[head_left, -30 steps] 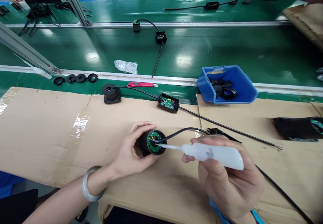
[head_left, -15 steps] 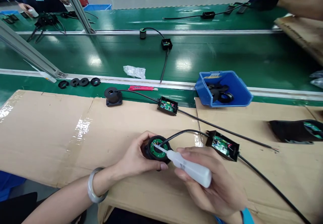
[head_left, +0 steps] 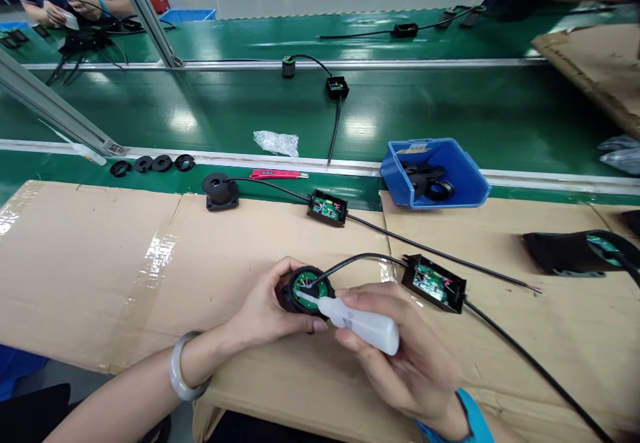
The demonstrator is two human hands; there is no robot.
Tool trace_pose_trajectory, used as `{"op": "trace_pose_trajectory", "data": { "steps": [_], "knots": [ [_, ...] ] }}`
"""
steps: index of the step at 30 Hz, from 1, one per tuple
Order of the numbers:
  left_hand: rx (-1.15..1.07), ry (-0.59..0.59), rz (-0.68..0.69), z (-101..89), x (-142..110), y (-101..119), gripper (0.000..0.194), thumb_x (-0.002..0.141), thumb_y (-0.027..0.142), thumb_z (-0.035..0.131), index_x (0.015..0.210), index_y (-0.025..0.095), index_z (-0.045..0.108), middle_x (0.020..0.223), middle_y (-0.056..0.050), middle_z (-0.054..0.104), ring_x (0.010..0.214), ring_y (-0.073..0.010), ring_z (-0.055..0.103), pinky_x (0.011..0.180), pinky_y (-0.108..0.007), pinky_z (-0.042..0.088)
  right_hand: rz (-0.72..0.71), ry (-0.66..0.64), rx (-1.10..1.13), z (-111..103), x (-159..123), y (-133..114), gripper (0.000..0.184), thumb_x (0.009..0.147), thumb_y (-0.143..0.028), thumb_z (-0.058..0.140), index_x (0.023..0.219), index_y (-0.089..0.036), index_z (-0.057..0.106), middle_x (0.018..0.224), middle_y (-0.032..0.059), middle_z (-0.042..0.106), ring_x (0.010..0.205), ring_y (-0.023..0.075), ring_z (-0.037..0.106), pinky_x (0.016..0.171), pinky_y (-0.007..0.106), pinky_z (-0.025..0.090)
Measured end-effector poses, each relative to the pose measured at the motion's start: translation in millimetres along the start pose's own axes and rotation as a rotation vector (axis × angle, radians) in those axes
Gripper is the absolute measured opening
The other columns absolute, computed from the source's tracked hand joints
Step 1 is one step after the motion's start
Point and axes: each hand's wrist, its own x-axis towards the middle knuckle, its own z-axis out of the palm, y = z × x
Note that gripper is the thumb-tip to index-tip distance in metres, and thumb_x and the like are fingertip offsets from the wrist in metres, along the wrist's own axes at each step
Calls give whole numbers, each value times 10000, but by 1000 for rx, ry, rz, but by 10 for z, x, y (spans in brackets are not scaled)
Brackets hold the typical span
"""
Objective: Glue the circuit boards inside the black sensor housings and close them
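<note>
Your left hand (head_left: pixel 263 308) clasps round black housing (head_left: pixel 287 296); your right hand (head_left: pixel 413 356) pinches white squeeze bottle (head_left: pixel 363 324), nozzle (head_left: pixel 309 298) at green circuit board (head_left: pixel 299 282). Black cable (head_left: pixel 361 256) adjoins.

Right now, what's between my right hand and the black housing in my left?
The white bottle, its thin nozzle over the round green board, in the head view.

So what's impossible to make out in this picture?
Head view:
What's printed on white bottle: too small to read.
Whether its tip touches the board: too small to tell.
Left side of black holder: partly hidden by left hand.
End of lower cable: cut off by bottom edge.
</note>
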Motion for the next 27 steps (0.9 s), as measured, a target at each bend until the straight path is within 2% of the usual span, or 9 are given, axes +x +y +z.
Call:
{"op": "trace_pose_trajectory", "data": {
  "steps": [3, 6, 9, 11, 14, 16, 19, 22, 27],
  "knots": [
    [31, 13, -10, -7, 5, 12, 545, 562, 170, 914, 1002, 169, 593, 955, -21, 677, 888, -174, 637, 777, -266, 498, 72, 38, 87, 3, -34, 41, 208, 924, -186, 614, 1132, -197, 597, 911, 65, 674, 800, 188, 654, 623, 295, 580],
    [102, 38, 6, -27, -3, 5, 567, 569, 218, 914, 1034, 180, 592, 1031, -38, 666, 975, -208, 641, 850, -307, 505, 126, 247, 158, -2, -82, 150, 239, 886, -195, 670, 1120, -237, 641, 945, 64, 683, 881, 223, 660, 705, 361, 594],
    [359, 126, 140, -78, -25, -17, 563, 569, 292, 919, 1017, 197, 591, 1133, -75, 653, 1091, -272, 618, 947, -395, 484, 250, 514, 250, -31, -83, 285, 222, 862, -214, 715, 1075, -253, 667, 1008, 61, 695, 904, 211, 675, 729, 347, 594],
    [618, 184, 246, -132, -36, -32, 556, 561, 336, 925, 989, 210, 592, 1148, -90, 647, 1119, -307, 598, 966, -448, 469, 375, 589, 303, -69, -16, 378, 202, 848, -254, 742, 1028, -246, 653, 1013, 45, 694, 819, 168, 686, 700, 299, 586],
    [914, 190, 284, -221, -35, -31, 538, 583, 400, 906, 964, 222, 569, 1106, -92, 647, 1064, -325, 600, 906, -477, 493, 478, 502, 307, -112, 217, 555, 295, 827, -362, 746, 1045, -249, 583, 1009, 28, 698, 839, 167, 707, 791, 327, 590],
    [987, 159, 279, -264, -34, -2, 551, 593, 442, 892, 969, 221, 556, 1122, -99, 634, 1068, -334, 591, 899, -486, 500, 486, 407, 263, -91, 452, 725, 357, 810, -400, 734, 1083, -241, 568, 1040, 45, 701, 937, 203, 708, 867, 373, 580],
    [985, 57, 312, -305, -46, 65, 591, 639, 409, 867, 1111, 224, 563, 1214, -108, 611, 1161, -330, 556, 978, -484, 472, 514, 298, 142, 40, 849, 1052, 301, 811, -356, 740, 1031, -186, 624, 1026, 68, 700, 953, 220, 688, 901, 411, 561],
    [943, -12, 328, -341, -48, 107, 540, 683, 305, 834, 1164, 245, 595, 1185, -80, 647, 1138, -293, 579, 984, -438, 470, 581, 195, -16, 218, 1163, 1369, 217, 902, -324, 686, 1012, -141, 642, 978, 46, 682, 909, 193, 667, 870, 416, 557],
    [865, -16, 301, -396, -2, 87, 547, 620, 298, 880, 1113, 235, 651, 1135, -63, 663, 1099, -284, 600, 963, -410, 477, 667, 60, -244, 402, 1303, 1626, 239, 956, -337, 630, 1092, -142, 633, 1063, 57, 660, 924, 184, 656, 836, 391, 566]
  ]
}}
